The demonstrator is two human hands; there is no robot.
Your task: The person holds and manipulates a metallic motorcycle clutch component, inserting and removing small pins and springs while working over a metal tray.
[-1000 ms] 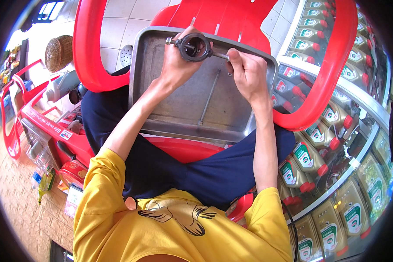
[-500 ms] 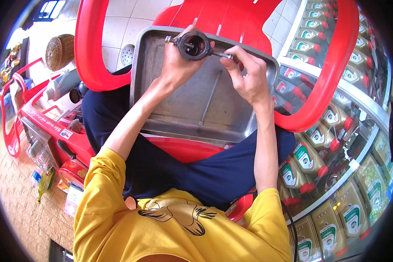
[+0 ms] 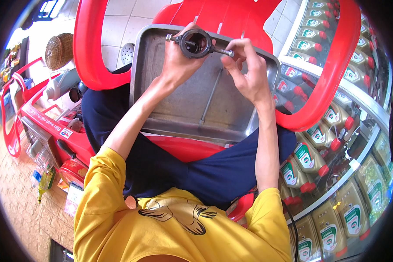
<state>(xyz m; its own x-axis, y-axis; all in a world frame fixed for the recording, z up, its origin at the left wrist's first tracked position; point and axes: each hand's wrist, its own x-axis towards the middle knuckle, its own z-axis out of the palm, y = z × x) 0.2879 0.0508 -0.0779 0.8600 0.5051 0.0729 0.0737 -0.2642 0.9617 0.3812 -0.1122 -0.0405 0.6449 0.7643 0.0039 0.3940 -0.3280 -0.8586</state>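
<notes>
My left hand [image 3: 179,61] is closed around a dark metal ring-shaped part [image 3: 208,44], its round opening facing up toward me. One bolt [image 3: 170,38] sticks out of the ring's left side, and a second, longer bolt [image 3: 222,51] juts from its right side. Beside that bolt's outer end is my right hand [image 3: 251,76], thumb and fingers apart around the tip; any light contact is hard to make out. Below both hands a grey metal tray [image 3: 179,113] rests across my lap. A thin metal rod [image 3: 212,97] lies in the tray.
A red plastic chair [image 3: 205,17] stands in front, under the tray's far edge. At right, a glass display case [image 3: 358,98] holds rows of bottles with red caps. Leftward are a red rack [image 3: 52,122], a woven basket [image 3: 60,51] and a red tin [image 3: 73,171].
The fingers of my right hand have loosened and spread from their pinch on the right bolt's end, leaving more of it showing. My left hand and the ring part barely moved.
</notes>
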